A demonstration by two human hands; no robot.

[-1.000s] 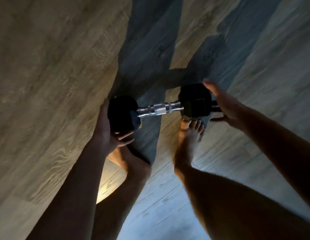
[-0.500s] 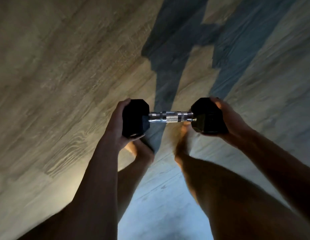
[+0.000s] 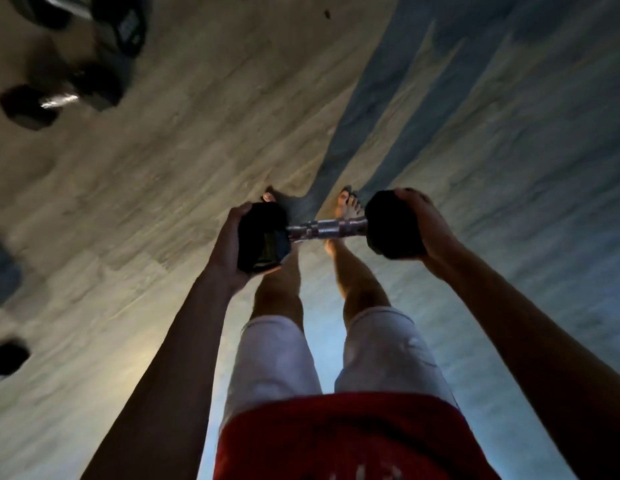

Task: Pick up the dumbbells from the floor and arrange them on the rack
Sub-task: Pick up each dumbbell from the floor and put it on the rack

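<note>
Head view: the left hand (image 3: 228, 251) and the right hand (image 3: 428, 230) are curled round the black ends of the dumbbell (image 3: 327, 228), which is held above the floor (image 3: 170, 202). Blurred shapes lying far left are probably more dumbbells (image 3: 59, 98).

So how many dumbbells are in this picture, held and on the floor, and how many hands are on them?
held dumbbell: 1
floor dumbbells, upper left: 2
hands on the held dumbbell, left hand and right hand: 2
Total: 5
dark shape at the left edge: too blurred to count.
</note>
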